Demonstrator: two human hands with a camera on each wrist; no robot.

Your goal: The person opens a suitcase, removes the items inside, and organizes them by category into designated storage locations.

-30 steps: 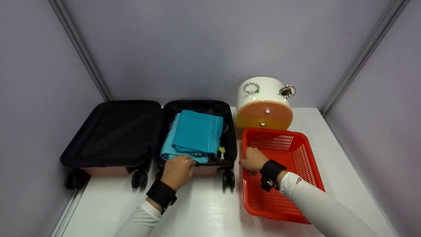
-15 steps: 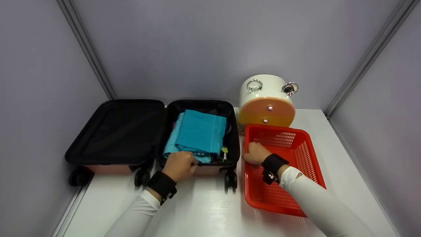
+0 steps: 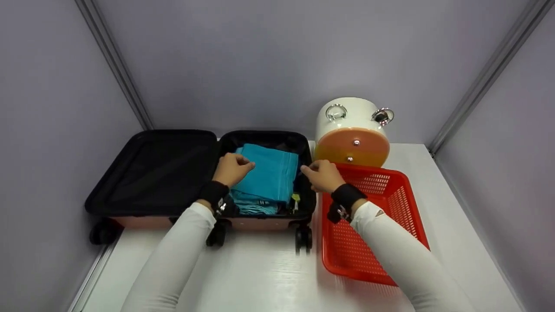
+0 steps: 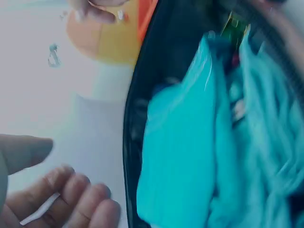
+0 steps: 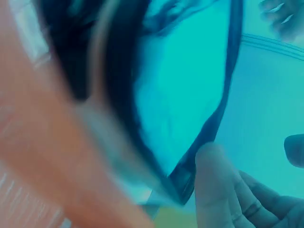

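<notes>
An open pink suitcase point(image 3: 264, 223) lies on the white table, its black-lined lid point(image 3: 156, 173) flat to the left. Folded teal cloths point(image 3: 271, 175) fill its right half, with small items tucked at the near right corner. My left hand point(image 3: 233, 167) hovers over the cloths' far left corner, fingers relaxed and holding nothing; the left wrist view shows the loose fingers point(image 4: 71, 194) beside the teal cloth point(image 4: 190, 156). My right hand point(image 3: 318, 174) is at the suitcase's right rim, fingers pointing left, empty. The right wrist view is blurred, showing its fingertips point(image 5: 213, 190) near the black rim.
A red mesh basket point(image 3: 390, 208) stands right of the suitcase, with nothing visible inside it. Behind it lies a round white and orange container point(image 3: 351, 134) with metal rings. Grey walls close in on three sides. The white table point(image 3: 269, 273) runs toward me.
My left hand left the suitcase's near edge and moved to the cloths' far left corner. My right hand came out of the basket and moved left to the suitcase's right rim.
</notes>
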